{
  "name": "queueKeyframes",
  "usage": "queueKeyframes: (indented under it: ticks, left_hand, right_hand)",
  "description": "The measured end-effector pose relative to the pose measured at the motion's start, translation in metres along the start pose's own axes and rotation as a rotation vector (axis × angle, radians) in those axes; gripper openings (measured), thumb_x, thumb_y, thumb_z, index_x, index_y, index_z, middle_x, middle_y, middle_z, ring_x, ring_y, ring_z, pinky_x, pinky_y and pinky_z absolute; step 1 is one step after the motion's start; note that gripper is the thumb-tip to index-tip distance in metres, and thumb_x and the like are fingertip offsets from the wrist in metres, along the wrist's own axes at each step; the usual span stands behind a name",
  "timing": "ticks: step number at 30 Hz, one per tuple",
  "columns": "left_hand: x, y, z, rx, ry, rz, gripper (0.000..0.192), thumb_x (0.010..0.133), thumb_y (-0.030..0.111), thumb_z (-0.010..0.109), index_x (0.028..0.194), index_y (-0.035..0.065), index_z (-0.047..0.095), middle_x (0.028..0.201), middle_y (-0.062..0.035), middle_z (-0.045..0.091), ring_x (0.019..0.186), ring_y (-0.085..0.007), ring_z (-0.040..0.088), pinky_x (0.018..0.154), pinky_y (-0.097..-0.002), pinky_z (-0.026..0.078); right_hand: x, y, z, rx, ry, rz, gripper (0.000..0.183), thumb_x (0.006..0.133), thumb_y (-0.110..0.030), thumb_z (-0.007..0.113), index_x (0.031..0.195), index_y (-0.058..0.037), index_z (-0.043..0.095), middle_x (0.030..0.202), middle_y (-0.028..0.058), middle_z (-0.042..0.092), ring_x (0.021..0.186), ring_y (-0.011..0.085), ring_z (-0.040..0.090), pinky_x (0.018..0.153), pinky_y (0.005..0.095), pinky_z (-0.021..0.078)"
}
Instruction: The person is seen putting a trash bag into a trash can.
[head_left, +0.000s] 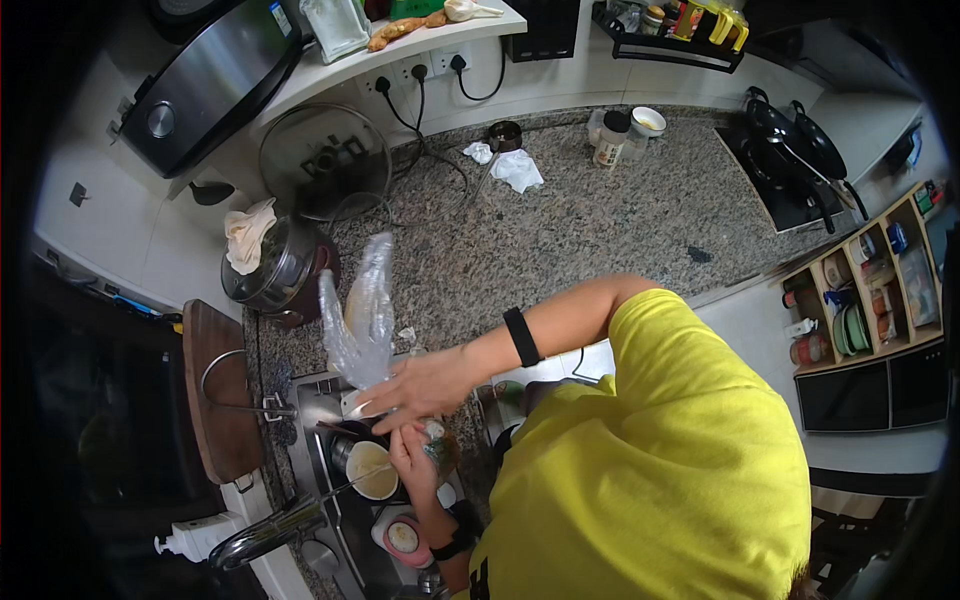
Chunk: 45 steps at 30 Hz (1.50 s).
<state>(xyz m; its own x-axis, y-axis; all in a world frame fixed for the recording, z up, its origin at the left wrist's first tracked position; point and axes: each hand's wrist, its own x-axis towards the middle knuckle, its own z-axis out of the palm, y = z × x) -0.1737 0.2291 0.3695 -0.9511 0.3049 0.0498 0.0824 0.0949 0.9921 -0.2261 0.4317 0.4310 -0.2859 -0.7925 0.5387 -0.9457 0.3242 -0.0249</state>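
Note:
My right hand (431, 382) is palm down over the sink's edge, fingers spread, beside a clear plastic bag (367, 322) with something pale inside. What lies under its palm is hidden. Just below it, my left hand (412, 457) has bent fingers near a jar or bag-like thing (440, 448) with green in it; whether it grips anything is unclear. Left of that hand, a white-rimmed container (372, 469) of cloudy, pale liquid stands in the steel sink (341, 540). A thin stream runs towards it from the chrome faucet (270, 529). A pink container (406, 541) is lower down.
A lidded pot (281, 270) with a cloth stands beyond the bag. A wooden board (217, 390) leans behind the sink. Cables and a glass lid (326, 161) are near the wall. Crumpled tissue (516, 171) and a seasoning jar (611, 139) sit on the granite counter (585, 232); pans (780, 135) rest on the hob.

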Motion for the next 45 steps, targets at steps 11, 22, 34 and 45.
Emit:
queueKeyframes:
  ticks: [11, 22, 34, 45]
  left_hand:
    - [-0.007, 0.018, 0.001, -0.08, 0.096, -0.04, 0.056, 0.092, -0.001, 0.049, 0.143, -0.0008, 0.028, 0.105, -0.0086, 0.055, 0.092, -0.013, 0.051, 0.086, -0.0243, 0.042]
    - [-0.014, 0.009, 0.01, 0.82, 0.519, 0.733, 0.042, 0.078, -0.012, 0.056, 0.115, 0.0045, 0.061, 0.12, -0.0173, 0.05, 0.103, -0.0291, 0.057, 0.074, -0.0361, 0.05]
    - [-0.041, -0.024, -0.027, 0.867, 0.43, 0.207, 0.015, 0.072, 0.009, 0.053, 0.087, 0.0085, 0.055, 0.084, -0.011, 0.058, 0.074, -0.0341, 0.058, 0.059, -0.0416, 0.048]
    - [-0.048, -0.015, -0.033, 1.011, 0.709, 0.004, 0.015, 0.062, 0.015, 0.063, 0.069, 0.0093, 0.051, 0.063, -0.0085, 0.057, 0.069, -0.0305, 0.054, 0.056, -0.0414, 0.045]
  right_hand:
    - [0.004, 0.014, 0.016, 0.228, -0.16, 0.236, 0.018, 0.076, -0.019, 0.062, 0.083, -0.0034, 0.055, 0.082, 0.0101, 0.06, 0.088, 0.0306, 0.058, 0.069, 0.0412, 0.0494]
    - [0.042, 0.025, 0.068, 0.924, -0.503, 0.279, 0.025, 0.068, -0.019, 0.073, 0.088, -0.0045, 0.067, 0.083, 0.012, 0.068, 0.081, 0.0285, 0.064, 0.068, 0.0394, 0.0486]
    - [0.034, 0.011, 0.072, 0.335, -0.565, 0.197, 0.024, 0.075, -0.019, 0.067, 0.09, -0.0012, 0.064, 0.079, 0.0155, 0.064, 0.081, 0.0387, 0.062, 0.077, 0.0449, 0.0461]
    - [0.063, 0.001, 0.087, 1.607, -1.092, 1.211, 0.028, 0.091, -0.027, 0.051, 0.1, -0.0013, 0.06, 0.081, 0.0082, 0.063, 0.044, 0.0043, 0.033, 0.041, 0.0213, 0.0306]
